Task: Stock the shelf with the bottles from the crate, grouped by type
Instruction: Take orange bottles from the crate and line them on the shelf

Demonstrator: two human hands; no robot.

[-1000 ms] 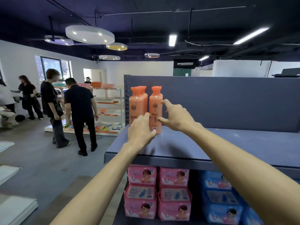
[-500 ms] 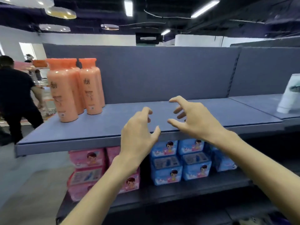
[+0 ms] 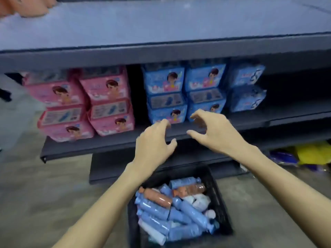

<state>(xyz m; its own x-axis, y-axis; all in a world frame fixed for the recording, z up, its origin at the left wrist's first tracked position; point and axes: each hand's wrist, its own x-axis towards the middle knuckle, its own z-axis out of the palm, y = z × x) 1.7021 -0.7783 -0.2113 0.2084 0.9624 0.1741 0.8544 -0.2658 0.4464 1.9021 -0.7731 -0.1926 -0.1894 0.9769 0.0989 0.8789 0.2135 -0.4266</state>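
A black crate stands on the floor below me, filled with several blue bottles, two orange bottles and some white ones, all lying down. My left hand and my right hand hover empty above the crate, fingers loosely spread, in front of the lower shelf. The grey top shelf spans the upper frame. The bases of the orange bottles stocked on it show at the top left corner.
Pink packs and blue packs are stacked on the lower shelf. Yellow and blue goods lie on the bottom level at the right. Grey floor surrounds the crate.
My view has dropped from the top shelf to the crate on the floor. Both hands have come down from shelf height and remain empty.
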